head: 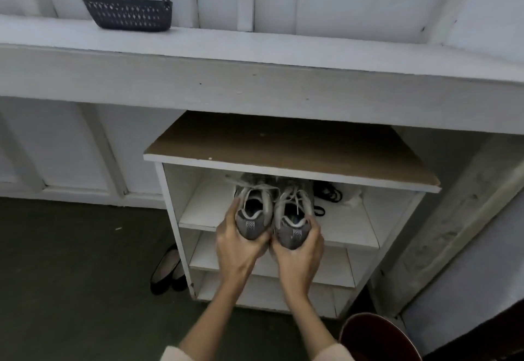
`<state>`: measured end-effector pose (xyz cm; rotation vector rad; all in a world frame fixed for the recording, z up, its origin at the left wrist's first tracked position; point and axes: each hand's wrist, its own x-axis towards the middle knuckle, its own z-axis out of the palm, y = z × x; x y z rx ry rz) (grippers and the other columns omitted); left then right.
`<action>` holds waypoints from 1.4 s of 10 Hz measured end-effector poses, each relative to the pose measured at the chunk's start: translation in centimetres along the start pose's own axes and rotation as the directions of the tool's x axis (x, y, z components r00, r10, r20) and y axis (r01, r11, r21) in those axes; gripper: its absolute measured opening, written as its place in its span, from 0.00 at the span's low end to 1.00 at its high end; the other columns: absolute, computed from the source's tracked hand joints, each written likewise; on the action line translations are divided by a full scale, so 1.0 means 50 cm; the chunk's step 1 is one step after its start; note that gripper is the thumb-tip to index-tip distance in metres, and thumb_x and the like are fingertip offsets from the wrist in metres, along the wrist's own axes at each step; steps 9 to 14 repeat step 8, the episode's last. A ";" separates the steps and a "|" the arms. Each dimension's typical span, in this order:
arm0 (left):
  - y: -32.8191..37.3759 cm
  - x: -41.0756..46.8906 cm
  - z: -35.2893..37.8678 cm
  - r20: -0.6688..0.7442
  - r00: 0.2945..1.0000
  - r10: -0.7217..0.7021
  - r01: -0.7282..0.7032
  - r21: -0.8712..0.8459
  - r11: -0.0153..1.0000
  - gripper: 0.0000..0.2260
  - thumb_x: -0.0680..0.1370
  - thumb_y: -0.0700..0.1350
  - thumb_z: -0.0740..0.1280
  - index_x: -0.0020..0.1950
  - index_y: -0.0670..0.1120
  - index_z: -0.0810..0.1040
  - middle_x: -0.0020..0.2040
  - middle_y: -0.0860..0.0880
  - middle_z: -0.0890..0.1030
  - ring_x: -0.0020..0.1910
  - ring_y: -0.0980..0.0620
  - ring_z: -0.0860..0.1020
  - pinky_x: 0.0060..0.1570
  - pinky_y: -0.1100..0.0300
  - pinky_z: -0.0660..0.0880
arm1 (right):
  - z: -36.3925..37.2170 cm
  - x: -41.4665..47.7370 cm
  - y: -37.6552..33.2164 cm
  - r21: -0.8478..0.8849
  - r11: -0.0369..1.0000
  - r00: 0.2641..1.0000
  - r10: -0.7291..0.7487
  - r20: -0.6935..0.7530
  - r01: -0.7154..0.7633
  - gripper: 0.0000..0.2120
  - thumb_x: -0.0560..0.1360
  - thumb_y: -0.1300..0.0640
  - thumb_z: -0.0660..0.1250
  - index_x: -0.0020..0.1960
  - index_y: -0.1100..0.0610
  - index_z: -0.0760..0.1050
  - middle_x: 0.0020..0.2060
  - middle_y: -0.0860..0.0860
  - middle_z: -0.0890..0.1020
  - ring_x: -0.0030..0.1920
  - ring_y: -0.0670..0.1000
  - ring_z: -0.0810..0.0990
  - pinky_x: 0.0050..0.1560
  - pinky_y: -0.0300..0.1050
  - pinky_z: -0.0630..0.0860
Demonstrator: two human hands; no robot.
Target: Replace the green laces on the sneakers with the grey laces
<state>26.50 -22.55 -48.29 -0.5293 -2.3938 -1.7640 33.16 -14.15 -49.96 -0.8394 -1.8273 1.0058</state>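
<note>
1. While the left hand (239,244) and right hand (299,248) are clamping their fingers round the heels, the sneakers (255,213) are sitting at the shelf (354,227) edge.
2. Loose laces (296,194) are dangling, likely risking a snag on the way out.

One head-worn wide-angle view looks forward and down from near onto a white shoe rack (283,148)

Matt grey sneakers (272,213) of mesh cloth; painted white shelf unit (173,218), brown unpainted top; woven basket (127,11).
</note>
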 end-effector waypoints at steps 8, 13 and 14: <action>-0.183 0.163 0.108 0.207 0.959 -0.192 0.169 0.125 0.978 0.59 0.62 0.67 0.76 0.79 0.49 0.41 0.75 0.43 0.64 0.72 0.43 0.65 0.69 0.48 0.67 | 0.093 0.153 0.166 -0.121 0.992 0.966 0.049 0.256 -0.018 0.55 0.67 0.41 0.76 0.74 0.37 0.35 0.78 0.53 0.55 0.77 0.55 0.57 0.74 0.55 0.60; -0.183 0.163 0.108 0.207 0.959 -0.192 0.169 0.125 0.978 0.59 0.62 0.67 0.76 0.79 0.49 0.41 0.75 0.43 0.64 0.72 0.43 0.65 0.69 0.48 0.67 | 0.093 0.153 0.166 -0.121 0.992 0.966 0.049 0.256 -0.018 0.55 0.67 0.41 0.76 0.74 0.37 0.35 0.78 0.53 0.55 0.77 0.55 0.57 0.74 0.55 0.60; -0.183 0.163 0.108 0.207 0.959 -0.192 0.169 0.125 0.978 0.59 0.62 0.67 0.76 0.79 0.49 0.41 0.75 0.43 0.64 0.72 0.43 0.65 0.69 0.48 0.67 | 0.093 0.153 0.166 -0.121 0.992 0.966 0.049 0.256 -0.018 0.55 0.67 0.41 0.76 0.74 0.37 0.35 0.78 0.53 0.55 0.77 0.55 0.57 0.74 0.55 0.60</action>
